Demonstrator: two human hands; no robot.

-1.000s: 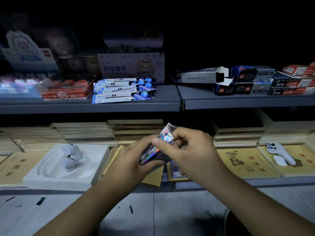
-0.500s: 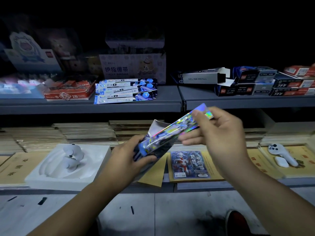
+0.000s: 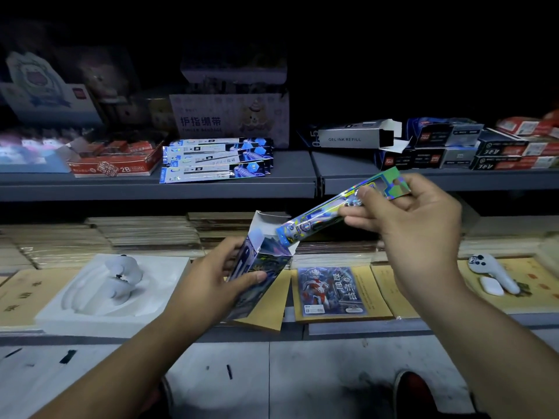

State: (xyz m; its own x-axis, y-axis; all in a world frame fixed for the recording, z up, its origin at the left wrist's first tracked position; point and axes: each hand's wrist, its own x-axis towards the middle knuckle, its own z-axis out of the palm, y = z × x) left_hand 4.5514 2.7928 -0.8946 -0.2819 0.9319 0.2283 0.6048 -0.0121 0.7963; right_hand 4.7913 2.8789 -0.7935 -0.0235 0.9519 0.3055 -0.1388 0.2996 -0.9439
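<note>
Since a moment earlier, the right hand (image 3: 423,234) had drawn the holographic pack (image 3: 320,214) further up and rightward, thumb and fingertips pinching its upper end. Only its lower tip remained at the mouth of the open box (image 3: 266,264), gripped tilted by the left hand (image 3: 208,285) above the lower shelf (image 3: 363,328). Pulling straight along the box seemed wisest, clear of the flap (image 3: 266,220).

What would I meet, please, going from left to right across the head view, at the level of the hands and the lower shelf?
White moulded tray → left hand → opened box → holographic packet → right hand → white handheld device.
</note>
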